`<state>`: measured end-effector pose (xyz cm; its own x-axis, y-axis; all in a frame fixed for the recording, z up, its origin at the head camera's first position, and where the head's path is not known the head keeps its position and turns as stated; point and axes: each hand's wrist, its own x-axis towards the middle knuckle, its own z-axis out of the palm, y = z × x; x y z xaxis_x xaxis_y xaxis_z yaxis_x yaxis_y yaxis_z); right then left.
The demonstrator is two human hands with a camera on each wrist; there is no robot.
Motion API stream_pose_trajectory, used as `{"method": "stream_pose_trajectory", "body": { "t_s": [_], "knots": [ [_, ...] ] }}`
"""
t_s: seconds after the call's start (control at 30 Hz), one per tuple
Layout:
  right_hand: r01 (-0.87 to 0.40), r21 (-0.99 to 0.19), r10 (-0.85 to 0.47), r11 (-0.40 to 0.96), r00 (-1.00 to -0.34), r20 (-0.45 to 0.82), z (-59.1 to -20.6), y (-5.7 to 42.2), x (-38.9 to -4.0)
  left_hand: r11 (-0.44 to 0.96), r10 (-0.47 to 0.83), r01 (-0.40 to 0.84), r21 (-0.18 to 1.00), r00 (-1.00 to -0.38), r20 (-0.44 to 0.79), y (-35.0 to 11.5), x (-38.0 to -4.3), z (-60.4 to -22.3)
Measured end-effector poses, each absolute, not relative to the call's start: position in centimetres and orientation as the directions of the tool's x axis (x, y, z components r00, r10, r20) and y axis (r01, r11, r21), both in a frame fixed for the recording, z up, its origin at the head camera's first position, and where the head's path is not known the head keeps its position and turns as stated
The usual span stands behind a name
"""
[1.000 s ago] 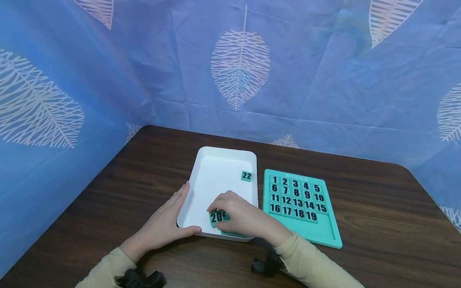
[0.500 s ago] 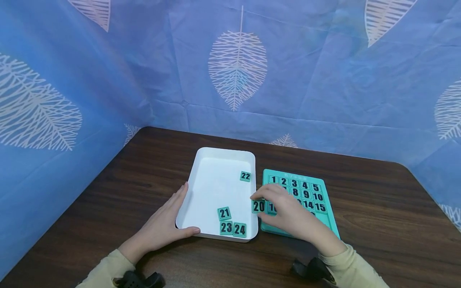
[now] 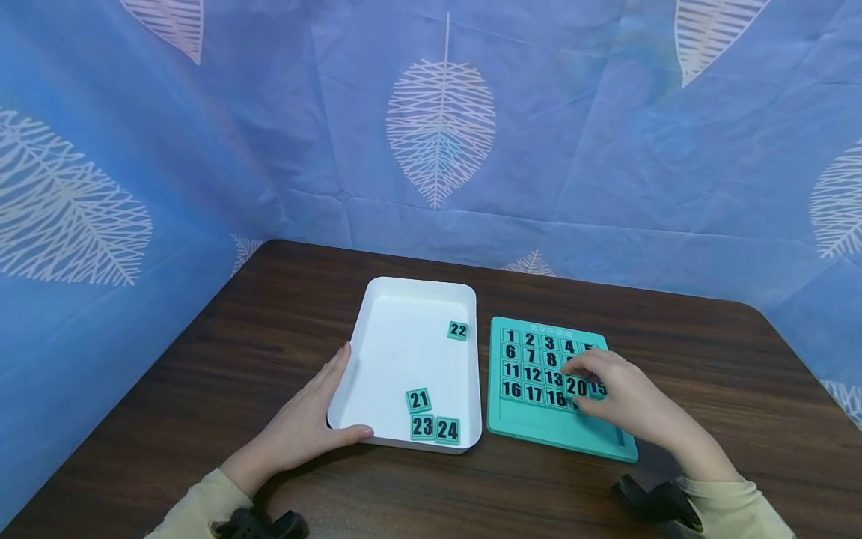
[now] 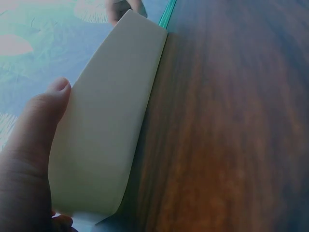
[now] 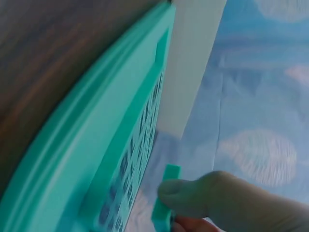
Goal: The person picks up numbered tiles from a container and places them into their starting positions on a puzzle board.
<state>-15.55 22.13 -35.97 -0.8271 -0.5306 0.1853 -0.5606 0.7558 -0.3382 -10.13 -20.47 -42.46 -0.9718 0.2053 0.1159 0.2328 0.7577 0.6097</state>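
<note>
My right hand pinches a teal number tile marked 20 between thumb and fingers, over the right part of the teal puzzle board. In the right wrist view the tile is seen edge-on beside the thumb, raised off the board. Rows of tiles from 1 upward fill the board's upper part; the hand covers some of them. My left hand rests against the near left corner of the white tray, thumb along the front edge and fingers along the left side. In the left wrist view its thumb lies at the tray's rim.
Inside the tray lie tiles 21, 23 and 24 near the front, and tile 22 at the far right. Tray and board stand side by side on a dark wooden table. A blue leaf-patterned cloth hangs behind.
My right hand has lifted tile 20 out of the tray and carried it right, over the board. The left hand has stayed at the tray.
</note>
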Motion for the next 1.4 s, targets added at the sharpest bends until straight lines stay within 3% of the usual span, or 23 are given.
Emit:
{"method": "stream_pose_trajectory", "body": {
  "t_s": [0.23, 0.57, 1.4],
  "knots": [
    [-0.485, -0.386, -0.498, 0.784, -0.864, 0.073, -36.1, 24.9, -15.9, 0.752, 0.205, 0.239, 0.614, -0.971, 0.126, -20.5, -10.0, -42.5],
    [-0.477, -0.408, -0.544, 0.778, -0.837, -0.059, -36.7, 26.1, -16.4, 0.753, 0.205, 0.240, 0.612, -0.970, 0.128, -20.5, -10.1, -42.5],
    [-0.482, -0.392, -0.536, 0.784, -0.844, -0.035, -37.3, 25.8, -16.5, 0.742, 0.211, 0.236, 0.627, -0.971, 0.116, -20.5, -10.1, -42.4]
  ]
}}
